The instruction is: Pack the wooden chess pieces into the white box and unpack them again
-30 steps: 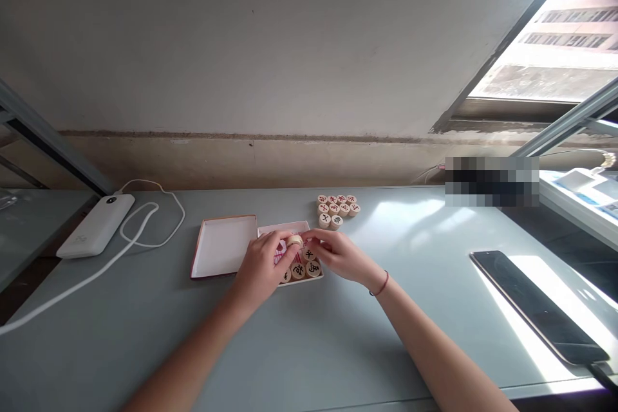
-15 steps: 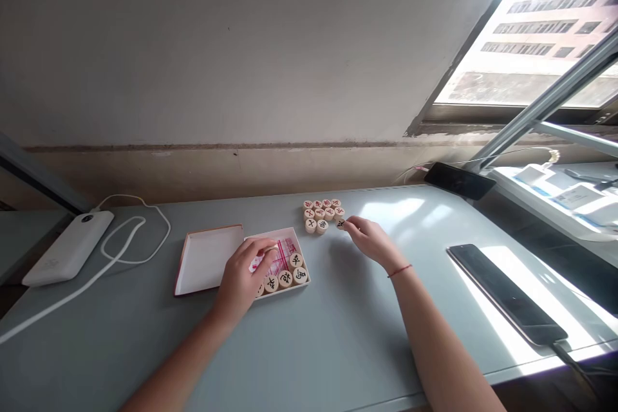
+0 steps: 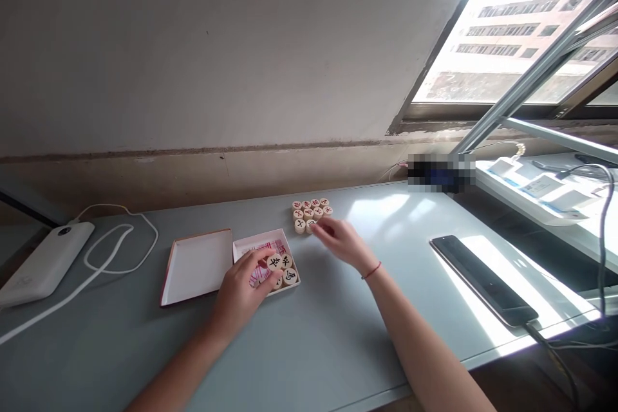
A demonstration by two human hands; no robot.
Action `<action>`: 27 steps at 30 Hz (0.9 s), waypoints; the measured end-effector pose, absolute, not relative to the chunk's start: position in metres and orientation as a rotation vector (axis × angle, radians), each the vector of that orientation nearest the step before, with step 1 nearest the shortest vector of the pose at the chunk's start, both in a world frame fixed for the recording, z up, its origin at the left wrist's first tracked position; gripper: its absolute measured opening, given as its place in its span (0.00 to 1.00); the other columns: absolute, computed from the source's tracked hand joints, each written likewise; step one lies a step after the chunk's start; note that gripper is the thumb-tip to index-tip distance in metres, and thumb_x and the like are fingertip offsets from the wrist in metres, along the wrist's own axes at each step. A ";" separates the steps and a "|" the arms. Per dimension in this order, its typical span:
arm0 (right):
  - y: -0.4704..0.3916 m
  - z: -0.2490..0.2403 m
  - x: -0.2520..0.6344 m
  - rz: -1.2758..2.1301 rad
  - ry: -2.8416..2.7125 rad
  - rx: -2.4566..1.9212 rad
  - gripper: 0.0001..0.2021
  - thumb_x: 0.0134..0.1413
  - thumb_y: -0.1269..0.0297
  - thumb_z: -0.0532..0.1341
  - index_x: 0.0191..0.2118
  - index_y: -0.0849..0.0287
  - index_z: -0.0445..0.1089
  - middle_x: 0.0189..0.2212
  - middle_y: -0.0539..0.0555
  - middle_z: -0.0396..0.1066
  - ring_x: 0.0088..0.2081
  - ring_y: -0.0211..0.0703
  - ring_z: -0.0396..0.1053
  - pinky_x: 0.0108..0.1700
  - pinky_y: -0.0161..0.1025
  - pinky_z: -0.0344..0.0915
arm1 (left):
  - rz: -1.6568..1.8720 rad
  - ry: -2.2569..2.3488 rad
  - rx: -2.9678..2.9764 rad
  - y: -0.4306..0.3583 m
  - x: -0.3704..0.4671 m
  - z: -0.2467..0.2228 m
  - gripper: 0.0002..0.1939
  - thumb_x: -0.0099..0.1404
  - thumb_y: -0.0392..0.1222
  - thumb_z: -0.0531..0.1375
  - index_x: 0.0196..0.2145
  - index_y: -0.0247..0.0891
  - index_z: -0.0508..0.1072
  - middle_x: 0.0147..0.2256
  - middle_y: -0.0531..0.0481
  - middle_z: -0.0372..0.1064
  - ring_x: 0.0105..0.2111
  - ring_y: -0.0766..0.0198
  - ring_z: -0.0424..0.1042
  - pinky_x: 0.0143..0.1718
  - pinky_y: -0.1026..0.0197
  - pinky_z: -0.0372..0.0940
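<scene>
my left hand (image 3: pixel 240 293) pinches a disc (image 3: pixel 274 262) over the box (image 3: pixel 251 243). my right hand (image 3: pixel 344 242) is at the far discs (image 3: pixel 308 213); i can't tell its grip.

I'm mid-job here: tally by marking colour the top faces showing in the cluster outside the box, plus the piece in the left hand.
Red-marked pieces: 8
Black-marked: 3 (two cluster pieces, one held piece in the left hand)
Total: 11
The right hand may hide more.
</scene>
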State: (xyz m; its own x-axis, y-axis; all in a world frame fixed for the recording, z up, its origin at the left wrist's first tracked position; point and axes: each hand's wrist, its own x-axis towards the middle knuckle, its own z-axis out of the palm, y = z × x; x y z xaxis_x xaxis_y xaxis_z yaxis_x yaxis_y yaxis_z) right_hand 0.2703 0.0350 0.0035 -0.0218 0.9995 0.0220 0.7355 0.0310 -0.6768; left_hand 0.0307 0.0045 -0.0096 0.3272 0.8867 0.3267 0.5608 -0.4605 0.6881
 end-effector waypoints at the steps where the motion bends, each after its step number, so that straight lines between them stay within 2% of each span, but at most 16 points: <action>1: 0.030 0.008 0.260 0.822 -1.854 -1.593 0.18 0.58 0.51 0.51 0.24 0.58 0.61 0.19 0.46 0.55 0.23 0.34 0.51 0.25 0.32 0.49 | 0.966 1.260 2.151 0.004 0.031 -0.009 0.12 0.65 0.48 0.58 0.44 0.44 0.70 0.41 0.50 0.74 0.40 0.60 0.74 0.41 0.59 0.70; 4: 0.015 0.016 0.233 1.187 -1.942 -1.213 0.19 0.58 0.49 0.53 0.29 0.59 0.67 0.21 0.47 0.59 0.23 0.33 0.51 0.24 0.31 0.49 | 1.050 1.206 2.207 0.004 0.031 -0.009 0.10 0.65 0.47 0.58 0.43 0.44 0.71 0.40 0.49 0.72 0.40 0.61 0.73 0.42 0.60 0.69; 8: 0.008 0.017 0.223 1.276 -1.892 -1.145 0.18 0.59 0.50 0.54 0.28 0.60 0.66 0.20 0.46 0.58 0.22 0.32 0.49 0.23 0.31 0.48 | 1.091 1.154 2.291 0.004 0.032 -0.011 0.09 0.66 0.45 0.58 0.43 0.45 0.70 0.40 0.49 0.71 0.42 0.60 0.73 0.43 0.59 0.69; 12: 0.022 0.012 0.248 1.085 -1.761 -1.350 0.19 0.59 0.49 0.53 0.29 0.59 0.66 0.21 0.47 0.59 0.23 0.34 0.53 0.25 0.32 0.52 | 1.011 1.254 2.288 0.004 0.031 -0.011 0.13 0.65 0.45 0.57 0.48 0.46 0.68 0.45 0.48 0.71 0.45 0.58 0.72 0.46 0.56 0.68; 17: 0.044 -0.001 0.292 0.750 -1.554 -1.817 0.20 0.57 0.48 0.50 0.24 0.58 0.63 0.20 0.48 0.59 0.23 0.36 0.54 0.25 0.34 0.53 | 0.947 1.287 2.281 0.007 0.028 -0.008 0.11 0.67 0.44 0.54 0.46 0.45 0.70 0.44 0.48 0.71 0.45 0.59 0.72 0.47 0.58 0.68; 24: 0.050 -0.013 0.299 0.732 -1.609 -1.977 0.20 0.55 0.51 0.49 0.18 0.56 0.52 0.15 0.45 0.50 0.21 0.36 0.49 0.23 0.34 0.47 | 0.963 1.273 2.289 0.009 0.028 -0.010 0.10 0.67 0.41 0.53 0.43 0.45 0.72 0.42 0.49 0.70 0.43 0.61 0.72 0.45 0.60 0.69; 27: 0.051 -0.015 0.297 0.727 -1.634 -1.993 0.19 0.56 0.52 0.49 0.18 0.56 0.51 0.15 0.45 0.50 0.21 0.36 0.48 0.23 0.34 0.45 | 0.972 1.262 2.293 0.010 0.027 -0.011 0.10 0.67 0.41 0.53 0.42 0.45 0.73 0.41 0.50 0.70 0.42 0.62 0.72 0.45 0.61 0.69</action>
